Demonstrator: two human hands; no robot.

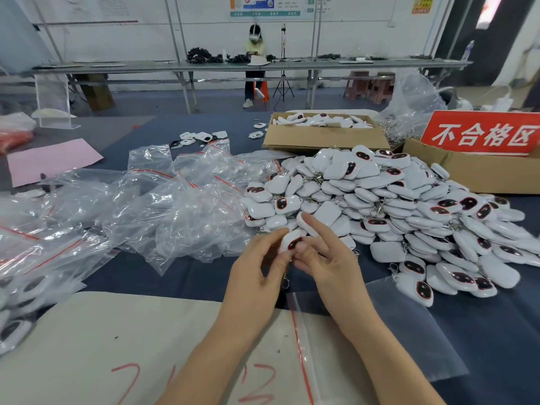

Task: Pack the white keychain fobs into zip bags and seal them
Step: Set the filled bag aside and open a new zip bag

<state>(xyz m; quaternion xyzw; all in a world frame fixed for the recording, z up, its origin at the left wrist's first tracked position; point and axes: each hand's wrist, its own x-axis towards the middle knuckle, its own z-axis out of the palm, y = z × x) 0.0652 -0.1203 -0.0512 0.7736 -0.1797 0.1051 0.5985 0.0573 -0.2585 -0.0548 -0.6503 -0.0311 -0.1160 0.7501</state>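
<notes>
My left grip [257,267] is closed around one white fob [293,242], fingertips on its upper edge, dark window facing me. My right grip [327,258] meets it from the other side: thumb and curled fingers pinch the lower end, while the forefinger sticks out straight above the nearest loose fobs. The fob is in the air between my two grips, and its metal clasp [285,281] dangles below.

Under my right wrist lies a flat zip bag [388,325], its red zip line [298,331] running towards me over the pale sheet [117,331]. I judge that this bag is the one to fill, and its mouth looks flat and closed, so one grip will have to let go to open it.

That is where it could slip. The shell looks smooth, and held by one grip alone it may drop onto the dark surface [204,276] or back into the big heap of fobs [394,206] just beyond my fingers. The hanging clasp may also snag the bag's lip or sit in the zip, leaving the seal half shut. To my left, the loose pile of empty bags [175,206] lies close enough that a careless sweep of my arm would drag some along.
</notes>
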